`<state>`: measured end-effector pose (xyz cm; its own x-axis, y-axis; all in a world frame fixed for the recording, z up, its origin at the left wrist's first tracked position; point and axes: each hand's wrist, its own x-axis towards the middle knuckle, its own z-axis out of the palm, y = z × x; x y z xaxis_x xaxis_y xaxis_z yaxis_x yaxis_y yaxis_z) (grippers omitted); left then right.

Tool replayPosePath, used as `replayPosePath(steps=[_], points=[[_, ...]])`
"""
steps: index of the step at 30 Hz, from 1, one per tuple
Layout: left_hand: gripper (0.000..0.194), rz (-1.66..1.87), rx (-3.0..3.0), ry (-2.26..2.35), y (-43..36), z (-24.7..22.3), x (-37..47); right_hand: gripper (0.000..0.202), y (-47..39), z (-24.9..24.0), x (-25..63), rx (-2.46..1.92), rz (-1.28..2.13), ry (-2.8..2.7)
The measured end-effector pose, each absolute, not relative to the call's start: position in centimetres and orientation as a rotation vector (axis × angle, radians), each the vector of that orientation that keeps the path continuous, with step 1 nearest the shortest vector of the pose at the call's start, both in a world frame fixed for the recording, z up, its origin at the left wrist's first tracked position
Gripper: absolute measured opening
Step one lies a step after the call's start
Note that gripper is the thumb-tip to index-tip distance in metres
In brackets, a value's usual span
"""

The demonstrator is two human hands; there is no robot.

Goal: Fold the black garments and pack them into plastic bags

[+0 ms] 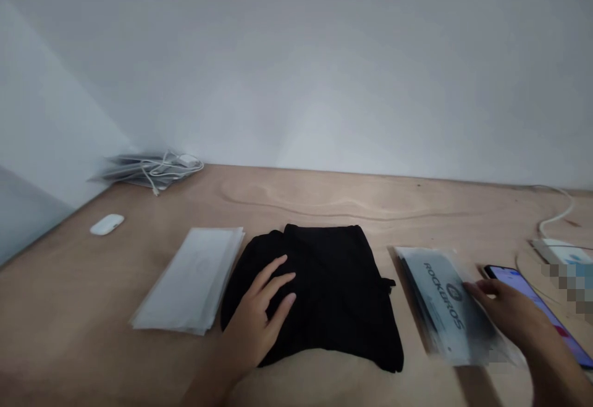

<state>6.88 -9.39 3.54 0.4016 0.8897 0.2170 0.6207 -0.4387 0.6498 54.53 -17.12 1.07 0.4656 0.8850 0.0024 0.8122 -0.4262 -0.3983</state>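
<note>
A black cloth garment [333,289] lies flat on the wooden table, rounded on its left, with a small tab on its right edge. My left hand [262,308] rests on its left part, fingers spread. To the right, my right hand [509,308] pinches the right edge of a clear plastic packet [440,302] printed "ROCKBROS". Dark content shows through the plastic, and more packets seem to lie under it. Left of the garment is a stack of translucent white plastic bags [189,280].
A phone [532,302] with a lit screen lies beyond my right hand, near a white box [563,251] and a white cable [556,212]. At the back left, a cable [169,166] sits on grey packets [130,171]. A white earbud case [107,224] is nearer. A wall borders the table [296,194].
</note>
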Motion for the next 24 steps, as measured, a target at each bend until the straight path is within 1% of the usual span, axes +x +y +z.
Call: replayPosePath(steps=[3, 5, 7, 8, 9, 10, 12, 14, 16, 19, 24], points=[[0.023, 0.999, 1.989, 1.323, -10.7, 4.4, 7.6, 0.023, -17.1, 5.4, 53.0, -2.360, 0.423, -1.224], [0.020, 1.112, 1.821, 1.283, -11.9, 4.4, 8.6, 0.020, -16.8, 8.4, 51.6, -2.256, 0.651, -1.227], [0.021, 1.167, 1.604, 1.204, -13.2, 4.0, 9.9, 0.022, -16.3, 10.6, 49.5, -2.127, 0.853, -1.305], [0.024, 1.178, 1.487, 1.166, -13.9, 3.6, 10.5, 0.025, -15.9, 11.2, 48.0, -2.056, 0.934, -1.368], [0.029, 1.179, 1.380, 1.131, -14.5, 3.3, 11.2, 0.027, -15.5, 11.5, 46.2, -1.975, 1.049, -1.456], [0.037, 1.165, 1.298, 1.102, -15.0, 2.9, 11.7, 0.030, -15.1, 11.6, 44.2, -1.879, 1.090, -1.536], [0.048, 1.088, 1.224, 1.104, -15.6, 2.3, 12.3, 0.026, -14.2, 11.2, 39.9, -1.713, 1.244, -1.768], [0.045, 0.972, 1.229, 1.177, -15.8, 2.3, 12.0, 0.016, -13.4, 10.6, 35.6, -1.596, 1.340, -1.935], [0.042, 0.895, 1.228, 1.273, -15.6, 2.7, 11.3, 0.013, -12.9, 10.1, 32.1, -1.530, 1.315, -1.994], [0.044, 0.875, 1.235, 1.310, -15.5, 3.5, 10.3, 0.008, -12.4, 9.6, 28.7, -1.396, 1.255, -1.938], [0.042, 0.936, 1.257, 1.321, -15.8, 4.2, 10.1, 0.008, -11.8, 9.2, 27.0, -1.278, 1.135, -1.916]])
